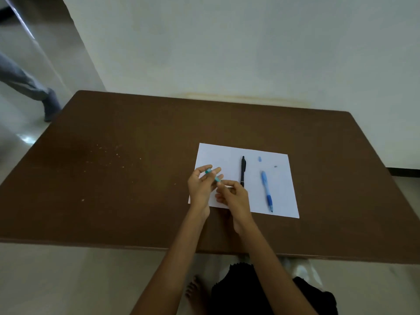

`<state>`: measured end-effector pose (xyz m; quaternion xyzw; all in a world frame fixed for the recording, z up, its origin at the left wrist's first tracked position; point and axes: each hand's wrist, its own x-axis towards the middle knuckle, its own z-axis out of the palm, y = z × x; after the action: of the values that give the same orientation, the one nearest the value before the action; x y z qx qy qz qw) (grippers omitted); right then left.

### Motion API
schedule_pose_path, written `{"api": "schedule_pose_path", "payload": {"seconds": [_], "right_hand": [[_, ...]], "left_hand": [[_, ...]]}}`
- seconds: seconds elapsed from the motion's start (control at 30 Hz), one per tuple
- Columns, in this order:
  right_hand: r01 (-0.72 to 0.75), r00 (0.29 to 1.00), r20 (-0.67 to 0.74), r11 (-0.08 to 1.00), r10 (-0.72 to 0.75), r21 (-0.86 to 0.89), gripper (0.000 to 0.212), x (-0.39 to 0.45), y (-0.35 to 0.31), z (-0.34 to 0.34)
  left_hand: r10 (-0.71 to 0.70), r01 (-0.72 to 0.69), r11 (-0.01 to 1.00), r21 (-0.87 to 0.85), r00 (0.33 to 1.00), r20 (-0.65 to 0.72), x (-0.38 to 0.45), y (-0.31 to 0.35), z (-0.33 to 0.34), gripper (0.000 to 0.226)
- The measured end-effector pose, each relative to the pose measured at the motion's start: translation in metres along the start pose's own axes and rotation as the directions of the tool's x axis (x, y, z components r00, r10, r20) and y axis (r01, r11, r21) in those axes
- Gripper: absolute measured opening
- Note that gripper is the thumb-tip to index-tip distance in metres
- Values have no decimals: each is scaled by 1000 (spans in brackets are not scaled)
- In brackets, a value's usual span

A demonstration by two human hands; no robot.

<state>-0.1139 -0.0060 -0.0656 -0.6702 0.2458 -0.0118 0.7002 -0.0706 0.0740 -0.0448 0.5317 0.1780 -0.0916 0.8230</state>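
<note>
A white sheet of paper [279,178] lies on a brown table [113,178]. Over the sheet's left part my left hand [201,189] holds a small teal pen [213,175] between thumb and fingers. My right hand [234,196] pinches the pen's near end. A black pen [243,171] lies on the middle of the sheet. A blue pen [266,190] lies to its right. Beyond the blue pen sit a small blue cap-like piece [259,158] and a tiny dark part [276,166].
Pale crumbs or specks [109,153] dot the table's left half. A white wall runs behind the table. Another person's leg in grey trousers [34,87] stands on the floor at the far left. My bare foot [193,289] shows below the table's front edge.
</note>
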Motion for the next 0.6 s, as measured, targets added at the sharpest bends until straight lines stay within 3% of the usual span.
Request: {"api": "schedule_pose_path", "payload": {"seconds": [0.13,0.23,0.37,0.47,0.6], "right_hand": [[-157,987,41,890,154,429,25,-3,-4,-10],[-211,976,83,791,200,574,23,-5,-3,-12],[-175,984,71,813,164,556,22,-4,-2,-16],[-133,991,93,852,99,507,24,0,0,-15],[-71,995,78,977,57,203,33,7,-1,-6]], "left_hand": [[-56,62,991,-117,997,54,-11,-7,14,22],[-93,102,991,-87,990,102,-12,-17,12,15],[-173,251,921,-297,948,266,-6,-25,-5,46],[-194,314,856,-412,932,307,7,-28,-21,58],[-197,364,816,-449,905,377,14,-30,-25,61]]}}
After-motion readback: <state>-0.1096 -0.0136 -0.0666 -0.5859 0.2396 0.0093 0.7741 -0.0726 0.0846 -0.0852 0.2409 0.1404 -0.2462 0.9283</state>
